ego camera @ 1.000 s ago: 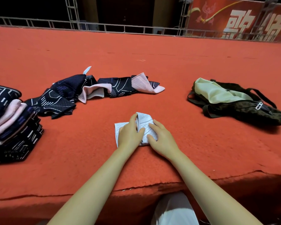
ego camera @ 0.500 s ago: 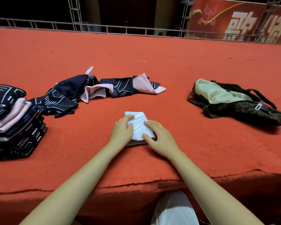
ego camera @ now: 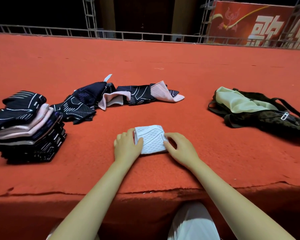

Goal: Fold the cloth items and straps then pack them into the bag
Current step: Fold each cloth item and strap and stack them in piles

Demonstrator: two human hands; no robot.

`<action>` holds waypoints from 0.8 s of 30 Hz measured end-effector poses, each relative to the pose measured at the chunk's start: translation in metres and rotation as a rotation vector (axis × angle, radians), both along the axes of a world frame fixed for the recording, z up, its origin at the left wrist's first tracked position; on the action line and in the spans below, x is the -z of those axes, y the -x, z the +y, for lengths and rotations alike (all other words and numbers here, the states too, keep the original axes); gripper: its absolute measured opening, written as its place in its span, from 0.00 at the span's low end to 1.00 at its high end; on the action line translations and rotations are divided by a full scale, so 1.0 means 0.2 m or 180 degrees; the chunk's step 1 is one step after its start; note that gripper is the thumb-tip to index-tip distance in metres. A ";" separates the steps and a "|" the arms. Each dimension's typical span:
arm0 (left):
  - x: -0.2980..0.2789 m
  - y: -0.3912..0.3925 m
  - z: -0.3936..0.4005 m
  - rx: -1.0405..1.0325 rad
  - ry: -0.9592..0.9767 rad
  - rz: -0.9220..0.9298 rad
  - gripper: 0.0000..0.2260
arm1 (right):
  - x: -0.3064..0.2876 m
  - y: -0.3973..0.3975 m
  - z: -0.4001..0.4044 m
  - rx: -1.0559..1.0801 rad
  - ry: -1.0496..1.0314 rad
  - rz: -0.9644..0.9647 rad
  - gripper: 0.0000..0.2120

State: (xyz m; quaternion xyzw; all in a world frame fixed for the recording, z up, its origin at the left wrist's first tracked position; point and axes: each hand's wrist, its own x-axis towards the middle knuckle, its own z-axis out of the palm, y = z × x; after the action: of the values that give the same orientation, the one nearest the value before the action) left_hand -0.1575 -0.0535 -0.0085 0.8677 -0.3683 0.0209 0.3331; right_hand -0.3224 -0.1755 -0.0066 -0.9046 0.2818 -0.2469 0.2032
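Pinning the white mesh cloth (ego camera: 151, 140) flat, your left hand (ego camera: 126, 146) holds its left edge while your right hand (ego camera: 181, 148) presses relaxed fingers on the right side, likely to set the crease. It sits on the red carpeted stage (ego camera: 145, 66), centered before you. One folded stack (ego camera: 26, 125) waits left, one unfolded heap (ego camera: 118, 98) beyond, one open bag (ego camera: 256, 110) right, within reach for packing.

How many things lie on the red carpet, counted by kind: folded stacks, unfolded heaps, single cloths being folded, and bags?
Folded stacks: 1, the dark and pink stack at the left.
Unfolded heaps: 1, the dark and pink heap behind.
Single cloths being folded: 1, the white cloth under the left hand and right hand.
Bags: 1, the dark bag at the right.
Total: 4
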 end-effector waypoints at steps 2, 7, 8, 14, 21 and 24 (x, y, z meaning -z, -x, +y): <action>0.00 0.00 0.01 0.0158 -0.0050 0.0051 0.25 | -0.01 0.00 -0.01 0.0148 -0.0167 -0.0022 0.20; -0.02 0.04 0.09 0.0815 0.0181 0.0800 0.28 | -0.03 0.01 0.01 -0.0061 -0.0866 -0.0403 0.22; -0.02 0.05 0.10 0.0904 0.0242 0.0867 0.28 | -0.04 0.01 0.03 -0.0135 -0.1072 -0.0562 0.23; -0.09 -0.03 0.18 0.0779 0.1068 0.1290 0.24 | -0.08 -0.18 0.20 -0.0241 -0.2025 -0.1298 0.23; -0.25 -0.43 0.32 0.0045 0.0968 0.0654 0.22 | -0.16 -0.67 0.37 -0.0399 -0.1768 -0.1308 0.19; -0.26 -0.59 0.36 -0.0354 0.0570 0.0375 0.24 | -0.14 -0.87 0.40 -0.0511 -0.1736 -0.1052 0.20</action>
State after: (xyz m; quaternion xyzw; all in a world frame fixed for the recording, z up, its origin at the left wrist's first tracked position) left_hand -0.0405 0.0179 0.0438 0.8533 -0.2960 0.0213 0.4287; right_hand -0.1478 -0.0960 0.0219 -0.7839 0.2285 -0.2891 0.4997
